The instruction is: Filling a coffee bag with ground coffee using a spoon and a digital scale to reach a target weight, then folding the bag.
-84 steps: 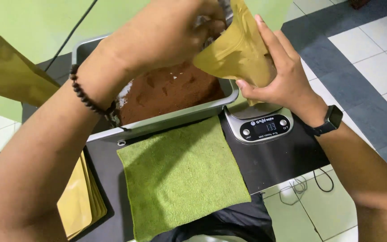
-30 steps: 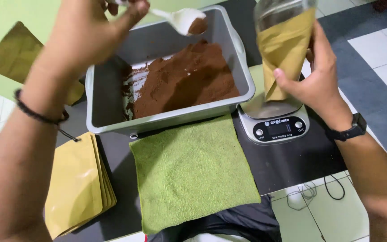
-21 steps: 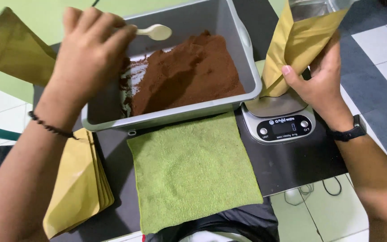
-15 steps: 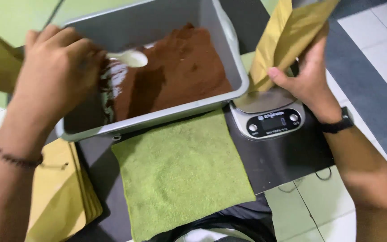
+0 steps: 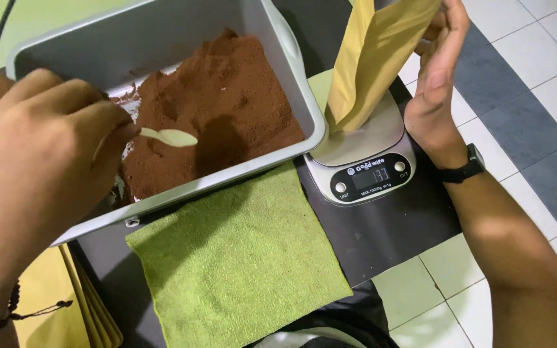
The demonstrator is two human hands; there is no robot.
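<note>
My left hand (image 5: 30, 151) holds a white plastic spoon (image 5: 169, 136) low over the brown powder (image 5: 217, 96) in a grey rectangular tub (image 5: 162, 35). The spoon's bowl looks empty. My right hand (image 5: 438, 84) steadies a tall gold pouch (image 5: 372, 55) that stands on the steel platform of a small kitchen scale (image 5: 362, 164), just right of the tub. The pouch's top runs out of view. The scale's display is lit.
A green cloth (image 5: 236, 258) lies flat on the dark table (image 5: 394, 225) in front of the tub. A stack of flat gold pouches (image 5: 66, 309) sits at the lower left. Tiled floor lies to the right, beyond the table edge.
My left hand has dropped with the spoon from above the tub down to the powder's surface. The pouch has gone from lifted to standing on the scale, and the display now shows a reading.
</note>
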